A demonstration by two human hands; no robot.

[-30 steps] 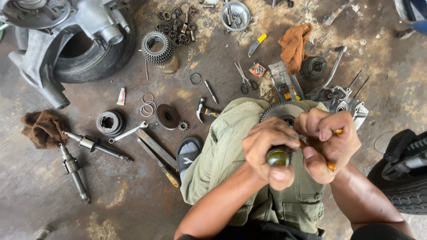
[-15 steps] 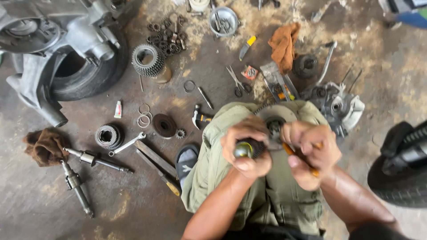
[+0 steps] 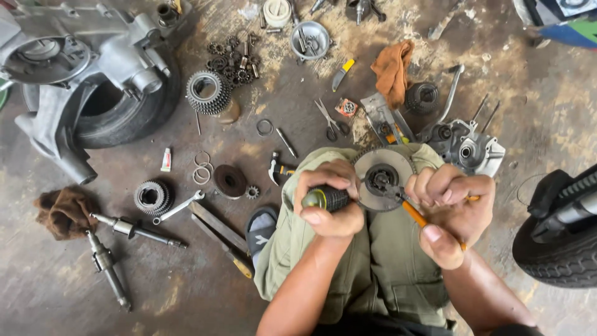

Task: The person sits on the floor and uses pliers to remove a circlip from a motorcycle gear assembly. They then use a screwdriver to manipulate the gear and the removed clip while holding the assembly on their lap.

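Observation:
A round metal clutch-like disc (image 3: 380, 179) with a dark hub rests on my knees, over olive trousers. My left hand (image 3: 329, 208) is shut on a screwdriver with a black and green-yellow handle (image 3: 324, 199), whose tip reaches toward the hub. My right hand (image 3: 451, 208) grips an orange-handled tool (image 3: 413, 214), its point also at the hub. Both hands sit at the disc's sides, touching or nearly touching it.
An engine case on a tyre (image 3: 87, 74) lies far left. Gears (image 3: 208, 92), rings, scissors (image 3: 329, 121), a wrench (image 3: 177, 206), shafts (image 3: 134, 230), brown rags (image 3: 62, 211) and an orange cloth (image 3: 392, 68) litter the concrete floor. Another casing (image 3: 469, 149) and a black wheel (image 3: 559, 242) lie on the right.
My hands have parted a little, so the disc and its hub now show between them. The view has shifted slightly; both tools remain gripped.

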